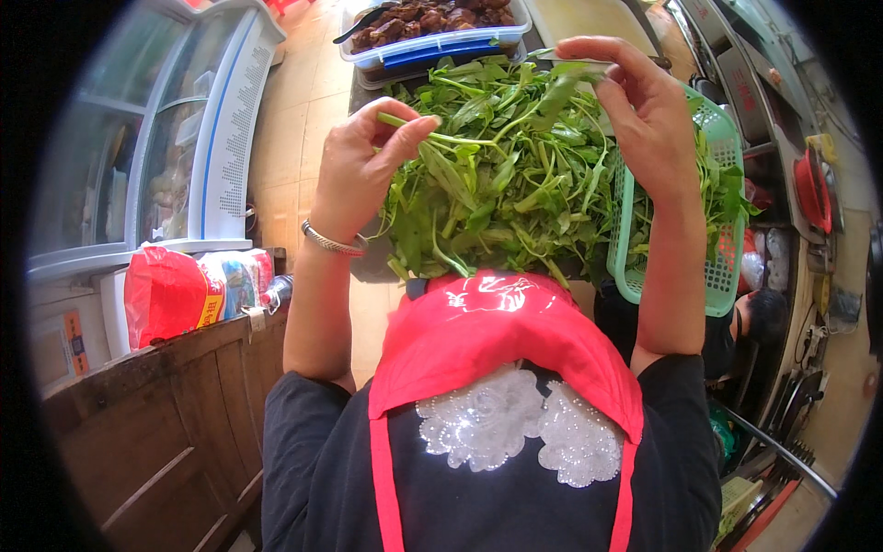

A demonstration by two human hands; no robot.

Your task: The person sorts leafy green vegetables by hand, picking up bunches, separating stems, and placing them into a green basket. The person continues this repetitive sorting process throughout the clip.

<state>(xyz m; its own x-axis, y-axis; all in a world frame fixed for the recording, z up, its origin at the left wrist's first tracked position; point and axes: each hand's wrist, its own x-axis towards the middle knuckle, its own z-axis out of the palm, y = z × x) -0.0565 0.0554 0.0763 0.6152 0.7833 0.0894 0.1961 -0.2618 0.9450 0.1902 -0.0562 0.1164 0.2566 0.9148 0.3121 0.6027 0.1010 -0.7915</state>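
Observation:
A heap of leafy green vegetable stalks (510, 186), which look like water spinach, lies before me. My left hand (372, 159) pinches the pale green stem (455, 140) of one stalk between thumb and fingers, above the heap's left side. That stem runs right towards a broad leaf (557, 96). At the heap's far right, my right hand (641, 114) has its thumb and curled fingers around the leafy end. Beneath my right forearm stands a light green perforated plastic basket (726, 279), with more of the greens inside and some hanging over its rim.
Beyond the heap is a clear plastic tub (448, 50) of dark brown meat pieces (441, 19), beside a cutting board (586, 24). A glass display cabinet (165, 124), a red plastic bag (165, 297) and a wooden panel (159, 428) are left. Another person (762, 317) is at right.

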